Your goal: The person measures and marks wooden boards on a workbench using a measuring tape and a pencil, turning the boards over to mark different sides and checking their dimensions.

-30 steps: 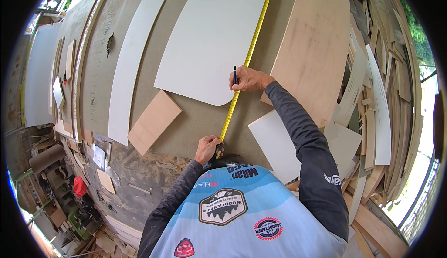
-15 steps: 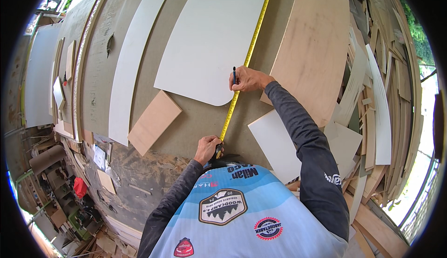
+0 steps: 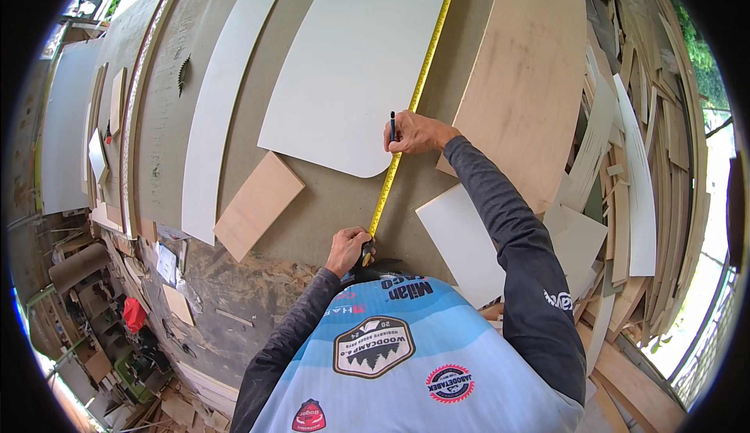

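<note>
A large white panel (image 3: pixel 344 66) with one rounded near corner lies flat in front of me. Along its right edge runs the yellow blade of a tape measure (image 3: pixel 428 62), stretching from near my body to the far edge of the picture. My left hand (image 3: pixel 348 251) is closed around the dark tape case close to my shirt. By the panel's right edge, just above the rounded corner, my right hand (image 3: pixel 418 133) pinches a dark pencil or pen (image 3: pixel 392 127) upright. Its fingers also rest at the blade; the writing tip is hidden.
A bare plywood panel (image 3: pixel 519 81) lies to the right, with a smaller white board (image 3: pixel 461 237) nearer. To the left are a small wooden board (image 3: pixel 259 206) and a long white strip (image 3: pixel 232 105). Stacked offcuts (image 3: pixel 672 136) line the far right.
</note>
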Tool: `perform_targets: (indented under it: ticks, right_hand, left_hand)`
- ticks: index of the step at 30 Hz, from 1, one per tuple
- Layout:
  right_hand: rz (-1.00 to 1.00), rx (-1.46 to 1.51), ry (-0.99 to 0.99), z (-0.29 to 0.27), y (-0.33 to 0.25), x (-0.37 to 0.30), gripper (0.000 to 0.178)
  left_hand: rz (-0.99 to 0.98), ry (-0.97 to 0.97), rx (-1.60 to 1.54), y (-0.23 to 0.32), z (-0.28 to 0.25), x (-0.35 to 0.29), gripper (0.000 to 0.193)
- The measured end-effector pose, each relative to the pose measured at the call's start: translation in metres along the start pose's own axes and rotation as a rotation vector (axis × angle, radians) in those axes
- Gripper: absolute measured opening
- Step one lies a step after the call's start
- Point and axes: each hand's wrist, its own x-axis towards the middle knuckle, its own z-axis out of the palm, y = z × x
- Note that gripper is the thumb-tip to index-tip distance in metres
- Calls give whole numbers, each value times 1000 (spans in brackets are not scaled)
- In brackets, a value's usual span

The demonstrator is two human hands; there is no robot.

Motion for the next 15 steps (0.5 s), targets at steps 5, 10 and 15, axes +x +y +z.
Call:
perform_targets:
  ticks: [5, 10, 15]
  right_hand:
    - [-5, 26, 8, 0, 2, 1, 18]
    - [-2, 3, -9, -1, 3, 2, 18]
    - [-22, 22, 4, 0, 3, 2, 17]
  left_hand:
    - [-3, 7, -12, 1, 1, -1, 23]
    - [-5, -1, -5, 0, 0, 0, 23]
    - [-5, 9, -6, 2, 1, -1, 23]
